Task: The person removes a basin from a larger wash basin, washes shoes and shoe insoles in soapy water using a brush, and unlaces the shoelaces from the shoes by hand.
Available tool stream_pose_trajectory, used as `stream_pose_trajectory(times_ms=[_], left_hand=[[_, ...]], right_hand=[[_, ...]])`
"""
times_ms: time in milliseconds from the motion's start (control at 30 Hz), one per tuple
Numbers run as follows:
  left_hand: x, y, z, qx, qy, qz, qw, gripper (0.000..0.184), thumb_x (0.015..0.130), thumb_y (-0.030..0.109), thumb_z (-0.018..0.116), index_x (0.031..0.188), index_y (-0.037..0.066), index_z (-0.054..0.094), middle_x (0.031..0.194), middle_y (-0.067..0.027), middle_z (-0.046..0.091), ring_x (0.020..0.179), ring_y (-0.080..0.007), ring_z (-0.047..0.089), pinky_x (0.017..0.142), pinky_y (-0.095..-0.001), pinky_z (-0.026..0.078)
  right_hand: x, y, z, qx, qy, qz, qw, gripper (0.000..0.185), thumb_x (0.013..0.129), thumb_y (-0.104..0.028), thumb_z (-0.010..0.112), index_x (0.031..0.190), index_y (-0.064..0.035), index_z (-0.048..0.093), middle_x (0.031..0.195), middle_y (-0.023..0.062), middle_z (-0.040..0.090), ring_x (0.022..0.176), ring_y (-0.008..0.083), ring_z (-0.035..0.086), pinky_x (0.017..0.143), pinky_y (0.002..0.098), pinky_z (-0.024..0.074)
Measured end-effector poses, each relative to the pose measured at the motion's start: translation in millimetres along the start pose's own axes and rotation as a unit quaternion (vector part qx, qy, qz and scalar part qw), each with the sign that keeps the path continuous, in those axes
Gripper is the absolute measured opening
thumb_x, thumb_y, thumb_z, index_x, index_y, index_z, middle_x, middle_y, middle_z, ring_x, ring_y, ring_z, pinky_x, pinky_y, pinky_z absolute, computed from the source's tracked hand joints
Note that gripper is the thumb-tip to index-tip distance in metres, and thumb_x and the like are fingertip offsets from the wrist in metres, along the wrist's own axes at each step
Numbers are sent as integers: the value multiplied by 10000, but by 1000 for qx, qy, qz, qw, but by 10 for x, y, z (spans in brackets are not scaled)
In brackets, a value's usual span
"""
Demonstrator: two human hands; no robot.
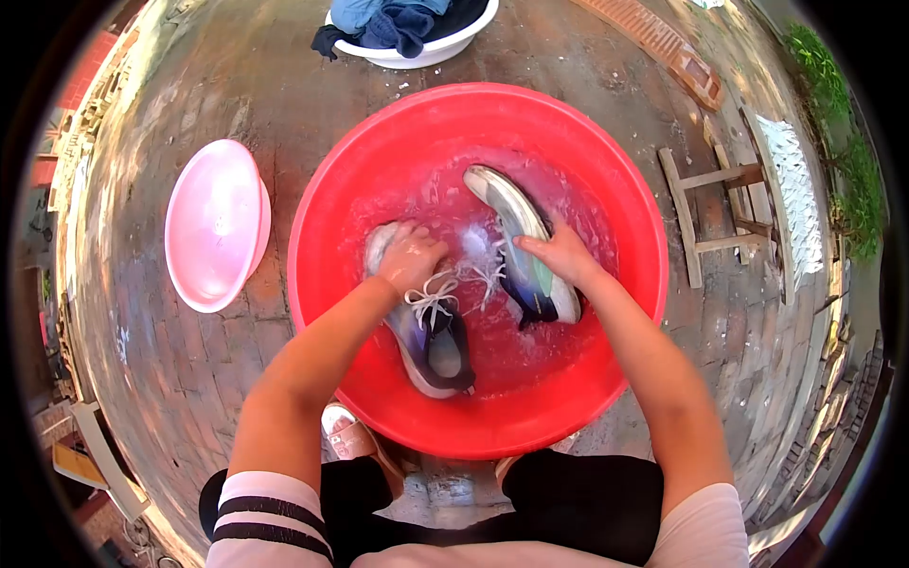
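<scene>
Two wet sneakers are in a large red basin (478, 431) of water. My left hand (412, 256) wraps over the front of the left sneaker (428, 331), which has white laces and a dark collar; its opening faces up toward me. The right sneaker (526, 232) lies tipped on its side, sole edge toward the right, with its toe pointing away. My right hand (559, 254) grips it around the middle, thumb across the upper. Its loose white laces trail in the water between the shoes. The fingertips of both hands are partly hidden.
A pink basin (213, 227) stands on the brick ground at left. Beyond the red basin is a white basin (431, 49) piled with dark and blue clothes. A wooden washboard (663, 43) lies at upper right, near an overturned wooden stool (720, 208). My feet are against the near side.
</scene>
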State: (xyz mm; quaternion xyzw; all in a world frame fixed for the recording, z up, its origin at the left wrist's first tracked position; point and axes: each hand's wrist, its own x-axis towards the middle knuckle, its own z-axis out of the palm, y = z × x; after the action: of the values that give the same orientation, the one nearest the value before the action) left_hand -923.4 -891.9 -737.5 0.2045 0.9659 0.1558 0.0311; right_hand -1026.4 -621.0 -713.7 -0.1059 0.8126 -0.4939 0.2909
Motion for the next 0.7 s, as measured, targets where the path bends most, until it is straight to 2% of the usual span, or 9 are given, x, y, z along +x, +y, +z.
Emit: stream_pose_trajectory(times_ms=[100,167,267,300,400,433,500,567,700], left_hand=[[11,33,-83,14,24,5,1000,204,723,258,644,803,74,601,805,-105,606,896,-291,562,906,-421,386],[-10,-20,-29,63,38,-23,997,232,725,250,650,864,65,629,836,-116,622,892,-306,570,898,-418,396],[-14,-204,130,68,-39,-101,992,292,715,255,660,923,50,653,899,-147,649,958,-325,583,883,-433,424],[-4,-222,133,-3,-79,-152,985,314,720,253,663,960,52,662,968,-165,665,985,-345,599,867,-458,450],[188,-110,91,2,-38,-229,973,284,742,255,656,942,53,659,956,-168,672,960,-364,618,847,-476,471],[289,-26,-15,-34,-46,-338,939,271,782,246,634,971,55,661,936,-165,678,903,-368,634,829,-453,484],[382,-122,56,-182,91,-379,903,272,800,242,623,979,40,663,923,-177,679,900,-357,641,823,-432,489],[479,-225,120,-266,164,-402,861,289,835,224,601,1012,1,650,948,-210,673,909,-340,647,832,-403,486],[729,-7,98,-336,165,-286,882,314,857,224,593,1007,-51,620,953,-224,656,909,-341,642,824,-393,489]], right_hand=[[35,-46,-24,-185,38,38,981,983,727,-587,698,1370,80,372,1236,318,555,1187,407,539,1002,389,423],[94,-33,23,-218,29,80,972,995,713,-612,680,1370,73,381,1234,319,554,1181,400,544,1001,396,424],[209,89,28,-175,-11,95,980,993,685,-626,681,1379,29,404,1248,295,556,1167,405,549,980,433,445],[192,100,72,-169,29,84,982,994,680,-646,683,1370,22,427,1255,287,557,1173,397,549,988,435,439],[187,137,114,-133,59,64,987,970,689,-645,691,1347,31,463,1260,281,558,1177,379,554,989,418,439],[191,168,92,-76,44,72,994,951,700,-642,689,1336,33,478,1249,271,569,1160,366,567,981,411,446],[229,201,41,40,11,86,995,914,722,-635,685,1316,37,507,1227,250,592,1126,340,594,965,396,459],[148,140,4,141,7,139,980,877,739,-632,679,1291,34,535,1195,221,615,1078,312,618,941,384,474],[182,93,-132,227,-28,186,956,788,784,-629,644,1234,15,586,1143,178,646,1003,274,646,896,374,497]])
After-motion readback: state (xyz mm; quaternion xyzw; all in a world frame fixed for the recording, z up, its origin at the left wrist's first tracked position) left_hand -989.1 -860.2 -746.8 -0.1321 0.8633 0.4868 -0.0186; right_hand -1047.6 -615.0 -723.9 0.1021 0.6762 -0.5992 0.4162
